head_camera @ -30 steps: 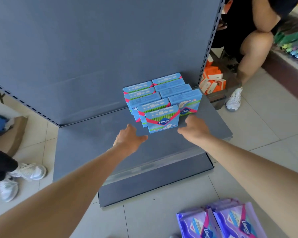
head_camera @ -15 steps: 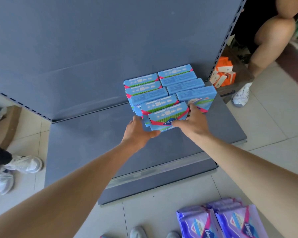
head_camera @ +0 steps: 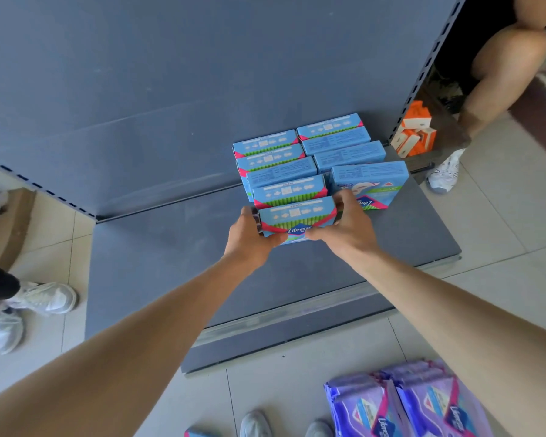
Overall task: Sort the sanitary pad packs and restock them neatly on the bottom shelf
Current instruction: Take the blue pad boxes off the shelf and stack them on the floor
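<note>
Several blue pad packs stand in two rows on the grey bottom shelf, at its right rear. The front pack of the left row is blue with a pink and green band. My left hand grips its left end and my right hand grips its right end, thumbs across its front face. Behind it the left row runs back to the panel. The right row ends in a front pack that leans. Purple pad packs lie on the floor at the lower right.
A grey back panel rises behind the shelf. Orange boxes sit past the right upright. A person's bare leg and white shoe are at the right. White shoes stand on the tiles at the left, my own shoes below.
Both hands moved in from the bare shelf in front of the packs and closed on the two ends of the front pack of the left row.
</note>
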`<state>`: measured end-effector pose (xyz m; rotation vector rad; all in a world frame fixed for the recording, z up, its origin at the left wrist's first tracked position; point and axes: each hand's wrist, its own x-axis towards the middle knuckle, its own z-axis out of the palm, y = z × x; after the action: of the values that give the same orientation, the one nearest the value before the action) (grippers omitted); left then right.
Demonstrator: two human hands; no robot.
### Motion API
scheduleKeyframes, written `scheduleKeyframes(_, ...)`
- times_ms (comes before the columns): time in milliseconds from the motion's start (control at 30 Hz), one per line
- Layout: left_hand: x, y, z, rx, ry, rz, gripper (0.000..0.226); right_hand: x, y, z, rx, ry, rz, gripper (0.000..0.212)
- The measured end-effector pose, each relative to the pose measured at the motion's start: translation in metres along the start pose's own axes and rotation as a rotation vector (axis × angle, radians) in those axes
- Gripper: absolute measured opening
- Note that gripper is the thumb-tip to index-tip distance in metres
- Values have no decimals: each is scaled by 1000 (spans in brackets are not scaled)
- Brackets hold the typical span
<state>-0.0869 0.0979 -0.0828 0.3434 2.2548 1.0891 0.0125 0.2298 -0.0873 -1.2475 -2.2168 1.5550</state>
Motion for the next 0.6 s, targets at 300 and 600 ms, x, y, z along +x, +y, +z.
scheduleKeyframes(300,-13,-12,-8,-33,2,17,46,-9,4,6,-6,-40,-104,64)
scheduleKeyframes(600,-47,-10,-15,52,3,64,39,-46,-6,-9,82,-37,-142,57)
